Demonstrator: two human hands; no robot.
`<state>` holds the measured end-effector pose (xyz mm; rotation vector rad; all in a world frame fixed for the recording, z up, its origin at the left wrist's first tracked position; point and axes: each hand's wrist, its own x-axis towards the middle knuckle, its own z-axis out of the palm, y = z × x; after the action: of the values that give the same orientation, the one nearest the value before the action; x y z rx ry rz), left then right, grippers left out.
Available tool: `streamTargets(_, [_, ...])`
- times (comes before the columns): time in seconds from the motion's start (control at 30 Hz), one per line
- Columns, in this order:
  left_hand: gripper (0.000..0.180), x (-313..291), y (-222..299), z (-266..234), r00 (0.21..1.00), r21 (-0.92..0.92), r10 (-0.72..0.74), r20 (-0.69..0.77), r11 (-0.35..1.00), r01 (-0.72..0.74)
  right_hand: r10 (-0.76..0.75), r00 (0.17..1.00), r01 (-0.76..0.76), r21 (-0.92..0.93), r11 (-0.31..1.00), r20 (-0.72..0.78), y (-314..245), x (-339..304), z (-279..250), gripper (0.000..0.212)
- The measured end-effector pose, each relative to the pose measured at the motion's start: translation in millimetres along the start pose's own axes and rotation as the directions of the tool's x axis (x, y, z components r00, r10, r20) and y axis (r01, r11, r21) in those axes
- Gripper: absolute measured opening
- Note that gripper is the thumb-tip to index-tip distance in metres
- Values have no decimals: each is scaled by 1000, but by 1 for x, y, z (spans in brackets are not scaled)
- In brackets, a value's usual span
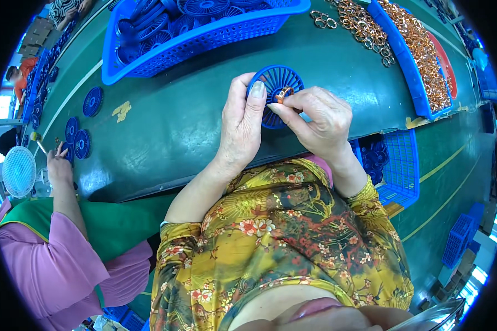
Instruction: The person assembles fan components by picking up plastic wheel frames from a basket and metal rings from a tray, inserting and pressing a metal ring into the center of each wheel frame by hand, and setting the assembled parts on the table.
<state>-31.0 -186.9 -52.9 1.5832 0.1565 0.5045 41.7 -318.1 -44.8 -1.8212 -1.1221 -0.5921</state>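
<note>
Gripping blue ribbed disc (274, 94) in left hand (242, 124), right hand (320, 122) pinching copper ring (283, 94) at its centre

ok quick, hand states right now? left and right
Left hand: closed on the rim of the blue slotted disc, holding it up.
Right hand: fingertips pinched on a small copper ring at the disc's centre.

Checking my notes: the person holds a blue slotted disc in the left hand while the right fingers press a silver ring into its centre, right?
Not quite. In the head view the ring is copper-coloured, not silver. The left hand does hold the blue slotted disc, and the right hand fingers press it in.
</note>
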Motion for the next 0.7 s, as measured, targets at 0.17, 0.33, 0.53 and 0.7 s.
streamTargets(0.17, [32, -2, -8, -2, 999, 44, -42, -14, 998, 43, 34, 996, -27, -94, 995, 79, 3, -1, 1, 14])
streamTargets(0.33, [29, -1, -18, -6, 994, -67, -105, -33, 993, 102, 58, 993, -51, -66, 997, 106, 4, -5, 5, 11])
streamTargets(0.53, [26, -3, -18, -9, 947, -353, -310, 85, 880, 319, 77, 995, -73, -61, 995, 60, 8, -5, 0, 13])
streamTargets(0.7, [26, -4, -15, -7, 958, -335, -279, 70, 898, 286, 68, 996, -66, -40, 997, 57, 4, -3, 0, 16])
